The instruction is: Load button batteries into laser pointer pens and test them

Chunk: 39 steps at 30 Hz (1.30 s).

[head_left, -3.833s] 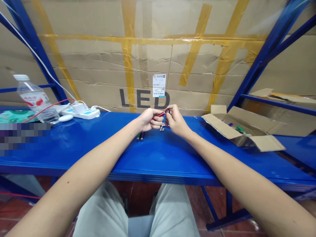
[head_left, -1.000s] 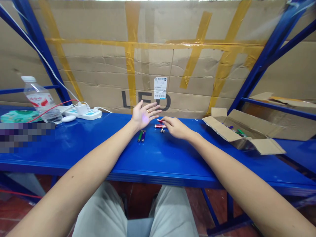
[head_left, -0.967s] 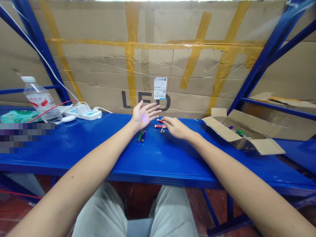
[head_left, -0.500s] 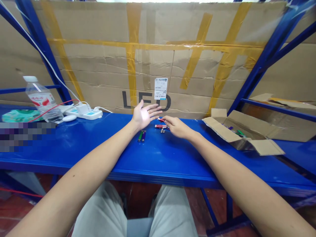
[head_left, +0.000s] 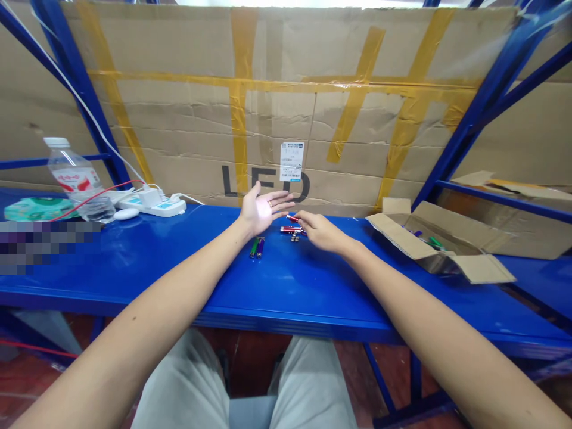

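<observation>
My right hand (head_left: 318, 229) pinches a small red flashlight (head_left: 293, 219) that points left. Its pale beam makes a bright patch on the palm of my left hand (head_left: 261, 210), which is held up with fingers stretched out and nothing in it. Below the held flashlight, more red metal tubes (head_left: 290, 229) lie on the blue table, partly hidden by my right fingers. Several small silver button cells (head_left: 294, 238) sit just in front of them. A green flashlight (head_left: 254, 247) and a purple flashlight (head_left: 260, 248) lie side by side under my left wrist.
An opened cardboard box (head_left: 420, 238) on the right holds green and purple pieces. On the left stand a water bottle (head_left: 78, 179), a white power strip (head_left: 165, 205) with cables, and a teal packet (head_left: 40, 208). A large carton (head_left: 187, 131) closes off the back.
Both hands stay almost in place. The light patch on my left palm looks slightly stronger and more pinkish-white; the view has shifted very slightly.
</observation>
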Each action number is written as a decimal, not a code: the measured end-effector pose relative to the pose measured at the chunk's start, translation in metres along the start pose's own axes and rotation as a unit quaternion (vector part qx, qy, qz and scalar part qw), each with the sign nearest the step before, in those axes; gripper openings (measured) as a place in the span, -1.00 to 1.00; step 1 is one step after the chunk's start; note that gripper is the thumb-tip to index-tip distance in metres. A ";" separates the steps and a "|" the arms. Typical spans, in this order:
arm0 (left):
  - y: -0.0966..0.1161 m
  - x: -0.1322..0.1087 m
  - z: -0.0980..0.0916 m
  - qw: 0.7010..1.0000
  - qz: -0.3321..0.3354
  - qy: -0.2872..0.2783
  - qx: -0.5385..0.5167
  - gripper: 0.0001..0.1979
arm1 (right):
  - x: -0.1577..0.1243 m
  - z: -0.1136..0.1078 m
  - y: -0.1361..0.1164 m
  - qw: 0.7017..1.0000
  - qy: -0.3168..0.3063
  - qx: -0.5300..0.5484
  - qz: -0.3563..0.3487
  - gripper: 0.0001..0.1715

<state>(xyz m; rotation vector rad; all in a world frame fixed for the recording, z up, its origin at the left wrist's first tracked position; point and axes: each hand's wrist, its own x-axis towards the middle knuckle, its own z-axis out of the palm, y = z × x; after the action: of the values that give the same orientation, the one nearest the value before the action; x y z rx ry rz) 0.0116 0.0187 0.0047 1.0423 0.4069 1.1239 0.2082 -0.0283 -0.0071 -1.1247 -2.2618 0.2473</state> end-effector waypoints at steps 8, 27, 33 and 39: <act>0.000 -0.001 0.001 1.000 0.001 0.004 0.012 -0.19 | 0.000 0.001 0.001 1.000 0.000 -0.008 0.002 -0.66; -0.001 0.000 -0.001 0.999 0.000 -0.010 0.035 -0.20 | 0.002 0.001 0.004 0.999 0.035 0.034 0.012 -0.63; -0.001 0.000 -0.001 0.999 0.000 -0.013 0.046 -0.17 | 0.002 0.000 0.004 0.999 0.036 0.031 0.017 -0.64; -0.001 0.000 -0.001 0.999 -0.004 -0.012 0.046 -0.18 | 0.001 -0.002 0.001 0.998 0.029 0.050 0.014 -0.65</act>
<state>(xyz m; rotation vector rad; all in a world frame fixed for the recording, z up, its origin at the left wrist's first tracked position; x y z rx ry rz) 0.0118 0.0193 0.0034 1.1332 0.4464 1.0919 0.2095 -0.0275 -0.0050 -1.0977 -2.1597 0.3298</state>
